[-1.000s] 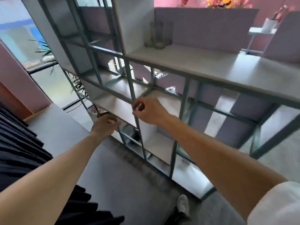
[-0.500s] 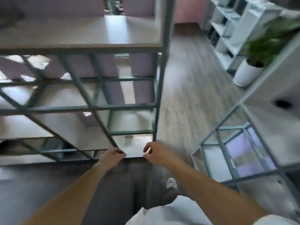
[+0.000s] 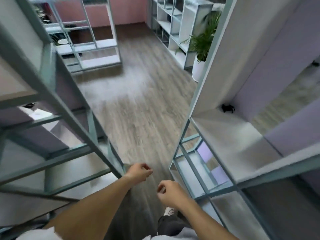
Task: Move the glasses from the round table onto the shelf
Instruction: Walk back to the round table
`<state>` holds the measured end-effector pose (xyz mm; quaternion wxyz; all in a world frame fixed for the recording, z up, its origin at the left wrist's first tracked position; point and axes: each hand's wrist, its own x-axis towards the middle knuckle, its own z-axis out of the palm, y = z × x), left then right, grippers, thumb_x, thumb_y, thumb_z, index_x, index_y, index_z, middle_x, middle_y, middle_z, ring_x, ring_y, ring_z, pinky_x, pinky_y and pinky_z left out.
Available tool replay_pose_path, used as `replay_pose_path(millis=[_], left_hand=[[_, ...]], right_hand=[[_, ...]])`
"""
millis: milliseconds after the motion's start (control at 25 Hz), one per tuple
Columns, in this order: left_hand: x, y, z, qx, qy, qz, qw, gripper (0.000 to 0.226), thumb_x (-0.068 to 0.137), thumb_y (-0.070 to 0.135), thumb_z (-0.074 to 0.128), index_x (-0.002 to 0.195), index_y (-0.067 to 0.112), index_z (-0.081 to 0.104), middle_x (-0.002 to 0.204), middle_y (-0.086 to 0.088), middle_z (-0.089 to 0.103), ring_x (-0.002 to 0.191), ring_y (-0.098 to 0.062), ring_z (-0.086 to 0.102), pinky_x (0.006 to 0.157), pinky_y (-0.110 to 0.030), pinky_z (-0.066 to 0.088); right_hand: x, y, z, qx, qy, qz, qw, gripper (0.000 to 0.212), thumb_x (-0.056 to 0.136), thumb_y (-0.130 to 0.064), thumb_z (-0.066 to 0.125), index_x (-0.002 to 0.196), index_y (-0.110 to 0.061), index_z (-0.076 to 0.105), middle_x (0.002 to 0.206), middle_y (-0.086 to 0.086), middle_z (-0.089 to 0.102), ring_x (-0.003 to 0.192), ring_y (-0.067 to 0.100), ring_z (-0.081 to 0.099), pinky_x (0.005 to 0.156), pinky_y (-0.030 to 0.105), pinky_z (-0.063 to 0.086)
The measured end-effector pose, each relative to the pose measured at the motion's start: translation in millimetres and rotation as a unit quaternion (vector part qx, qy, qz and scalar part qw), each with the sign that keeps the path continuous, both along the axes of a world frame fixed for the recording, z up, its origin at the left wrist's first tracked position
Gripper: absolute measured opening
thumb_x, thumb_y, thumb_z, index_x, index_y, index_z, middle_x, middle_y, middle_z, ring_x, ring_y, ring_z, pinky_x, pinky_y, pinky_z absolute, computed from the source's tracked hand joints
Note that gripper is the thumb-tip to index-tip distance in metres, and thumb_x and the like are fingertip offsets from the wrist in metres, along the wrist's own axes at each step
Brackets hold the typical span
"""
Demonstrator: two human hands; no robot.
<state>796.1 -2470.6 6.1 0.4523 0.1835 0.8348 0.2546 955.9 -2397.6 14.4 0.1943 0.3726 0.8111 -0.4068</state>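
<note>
Hanging low in the frame, both hands are empty: the left hand (image 3: pixel 139 173) at lower centre and the right hand (image 3: pixel 170 192) just right of it have loosely curled fingers and hold nothing. Below them a shoe (image 3: pixel 170 211) shows on the wood floor (image 3: pixel 138 110).

A teal-framed shelf (image 3: pixel 57 108) fills the left of the frame, and a second shelf unit (image 3: pixel 230 141) fills the right, with a small dark object (image 3: pixel 228 108) in its corner; what it is cannot be told. Further off, a potted plant (image 3: pixel 202 44) stands at the upper right, and more shelving (image 3: pixel 97 44) sits against the pink wall (image 3: pixel 102 13) at the top.

No glasses and no round table are in view, so where they stand cannot be told from here; the person appears to be walking between units to fetch more. By judgement, drinking glasses would be light, rigid, smooth and breakable. Each is best taken round the middle of its wall with thumb and fingers, kept upright, and set down gently, clear of the metal frame bars.
</note>
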Motion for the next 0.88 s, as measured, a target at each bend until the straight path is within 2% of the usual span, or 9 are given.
replay_pose_path(millis=[80,200,400,600,680,880], left_hand=[[-15.4,31.9,-2.7,-0.019,-0.003,-0.001,1.000,0.018,0.089,0.032,0.065,0.095,0.015,0.065,0.084,-0.003,0.066,0.063,-0.011,0.060,0.037,-0.014,0.038],[-48.5,71.2,-6.2,-0.055,-0.005,-0.010,0.998,0.023,0.091,0.035,0.061,0.104,0.016,0.064,0.090,-0.002,0.067,0.070,-0.013,0.062,0.048,-0.019,0.042],[-120.8,137.6,-13.5,-0.096,0.014,-0.035,0.995,0.025,0.090,0.036,0.059,0.105,0.017,0.064,0.098,-0.002,0.070,0.082,-0.016,0.068,0.067,-0.031,0.054],[-205.3,240.7,-40.0,-0.113,0.008,-0.076,0.991,0.025,0.089,0.029,0.060,0.103,0.010,0.067,0.092,-0.004,0.071,0.068,-0.018,0.065,0.054,-0.025,0.050],[-241.7,289.7,-57.8,-0.121,0.009,-0.111,0.986,0.025,0.087,0.029,0.060,0.102,0.011,0.067,0.088,-0.003,0.071,0.068,-0.020,0.066,0.059,-0.028,0.053],[-342.4,404.3,-71.2,-0.116,0.027,-0.241,0.963,0.024,0.087,0.034,0.058,0.098,0.015,0.068,0.093,-0.005,0.074,0.084,-0.023,0.072,0.071,-0.034,0.058]], right_hand=[[-16.7,34.3,-0.5,0.009,-0.008,0.029,1.000,0.019,0.078,-0.029,0.058,0.093,-0.028,0.070,0.104,0.000,0.074,0.098,0.020,0.068,0.087,0.033,0.056],[-45.7,77.8,-1.5,0.029,-0.037,0.064,0.997,0.022,0.081,-0.027,0.057,0.099,-0.024,0.069,0.109,0.004,0.071,0.101,0.025,0.066,0.088,0.035,0.055],[-120.0,127.5,8.1,0.048,-0.052,0.082,0.994,0.023,0.081,-0.024,0.056,0.099,-0.017,0.068,0.102,0.012,0.068,0.097,0.034,0.065,0.083,0.037,0.056],[-190.3,177.2,8.2,0.048,-0.055,0.044,0.996,0.024,0.088,-0.024,0.056,0.109,-0.017,0.066,0.113,0.013,0.067,0.103,0.037,0.063,0.081,0.037,0.050],[-223.4,206.2,-1.1,0.047,-0.067,0.025,0.996,0.024,0.090,-0.024,0.056,0.111,-0.018,0.065,0.115,0.013,0.067,0.105,0.036,0.063,0.084,0.039,0.051],[-335.9,289.2,-26.2,0.005,-0.090,-0.083,0.992,0.027,0.086,-0.025,0.058,0.111,-0.018,0.066,0.118,0.011,0.067,0.110,0.033,0.062,0.095,0.041,0.052]])
